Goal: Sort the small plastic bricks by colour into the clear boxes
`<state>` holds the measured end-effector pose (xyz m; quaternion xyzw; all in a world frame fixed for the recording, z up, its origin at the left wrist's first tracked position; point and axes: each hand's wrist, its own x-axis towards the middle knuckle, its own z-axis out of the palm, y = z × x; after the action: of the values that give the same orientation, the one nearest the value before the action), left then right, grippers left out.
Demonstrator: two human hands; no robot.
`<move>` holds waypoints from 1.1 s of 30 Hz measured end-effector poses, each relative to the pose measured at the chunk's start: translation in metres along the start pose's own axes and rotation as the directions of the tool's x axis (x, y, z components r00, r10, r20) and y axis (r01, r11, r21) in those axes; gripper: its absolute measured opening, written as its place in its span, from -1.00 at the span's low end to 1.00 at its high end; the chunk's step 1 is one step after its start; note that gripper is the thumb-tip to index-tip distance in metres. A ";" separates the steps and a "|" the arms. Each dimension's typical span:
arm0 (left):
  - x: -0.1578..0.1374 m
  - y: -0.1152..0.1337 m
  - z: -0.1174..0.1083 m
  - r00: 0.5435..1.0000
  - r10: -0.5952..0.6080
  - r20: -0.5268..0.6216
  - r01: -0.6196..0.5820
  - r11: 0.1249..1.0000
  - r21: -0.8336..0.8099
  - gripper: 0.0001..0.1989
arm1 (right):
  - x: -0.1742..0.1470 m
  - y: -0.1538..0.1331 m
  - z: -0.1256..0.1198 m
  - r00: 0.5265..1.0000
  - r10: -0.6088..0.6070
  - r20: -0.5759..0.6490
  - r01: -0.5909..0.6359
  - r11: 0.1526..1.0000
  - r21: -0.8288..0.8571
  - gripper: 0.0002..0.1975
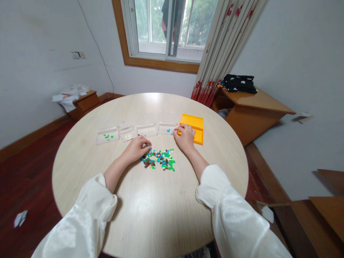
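Note:
My left hand [137, 148] is at the upper left edge of a pile of small toy bricks [161, 159], its fingers pinched; something small and dark shows at the fingertips, too small to name. The pile mixes green, blue, brown and pale yellow pieces. My right hand [185, 137] reaches over the right end of a clear box with blue bricks [168, 130], beside an open yellow case [198, 123]. Its thumb and fingers come together at the box's edge, and I cannot make out what is between them.
To the left stand a clear box with green bricks [98, 141], a smaller one with yellow bricks [122, 138] and another clear box [153, 132]. All rest on a round wooden table [134, 215]. A wooden cabinet [249, 104] with dark cloth stands beyond, right.

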<state>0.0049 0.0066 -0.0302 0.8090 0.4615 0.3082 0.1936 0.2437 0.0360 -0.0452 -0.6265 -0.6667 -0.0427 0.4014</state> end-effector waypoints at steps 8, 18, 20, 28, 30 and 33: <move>0.000 -0.004 0.002 1.000 0.009 0.023 -0.010 1.000 0.013 -0.85 | 0.000 -0.001 -0.001 1.000 0.009 0.009 -0.009 1.000 -0.002 -0.87; 0.000 -0.005 0.004 0.998 0.024 0.059 -0.025 0.999 0.025 -0.88 | 0.001 -0.003 -0.003 1.000 0.016 0.017 -0.016 1.000 -0.008 -0.87; 0.000 -0.005 0.004 0.998 0.027 0.058 -0.029 0.999 0.026 -0.88 | 0.000 -0.004 -0.004 1.000 0.018 0.013 -0.018 1.000 -0.005 -0.87; 0.000 -0.001 0.001 0.999 0.040 0.019 -0.040 0.999 0.011 -0.88 | 0.001 -0.004 -0.003 1.000 0.011 0.021 -0.011 1.000 -0.001 -0.89; 0.000 0.000 0.001 1.000 0.009 -0.003 -0.009 1.000 0.002 -0.88 | 0.001 -0.004 -0.003 1.000 0.007 0.016 -0.007 1.000 0.001 -0.89; 0.000 0.001 0.001 0.998 -0.063 -0.029 0.063 0.998 -0.013 -0.88 | 0.000 -0.004 -0.004 1.000 0.003 0.009 -0.003 1.000 0.004 -0.89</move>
<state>0.0060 0.0056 -0.0304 0.7882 0.4878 0.3167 0.2011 0.2419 0.0335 -0.0407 -0.6271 -0.6676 -0.0381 0.3995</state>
